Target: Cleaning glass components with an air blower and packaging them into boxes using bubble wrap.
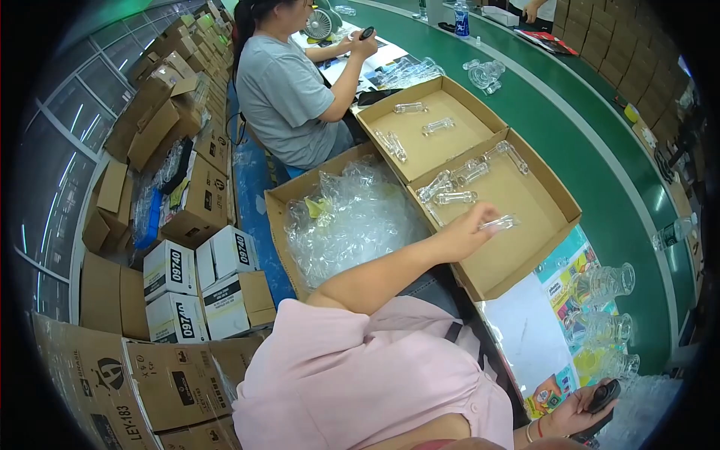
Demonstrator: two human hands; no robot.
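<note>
My left hand [471, 231] reaches over the near cardboard tray [536, 217], its fingers closed on a small clear glass tube piece [501, 223]. Several similar clear glass pieces [455, 198] lie in that tray, gathered toward its far and left sides. At the lower right my right hand [574, 412] grips a rounded black handheld tool [604, 395], whose exact kind I cannot make out. Beside that hand, wider clear glass vessels [600, 328] stand in a row near the table edge.
A second cardboard tray [450, 105] with a few glass pieces adjoins the first. Left of the trays, an open carton [281, 217] holds crumpled clear plastic bags [352, 225]. A co-worker in a grey shirt [289, 97] sits beyond. Stacked cartons [172, 375] fill the left side.
</note>
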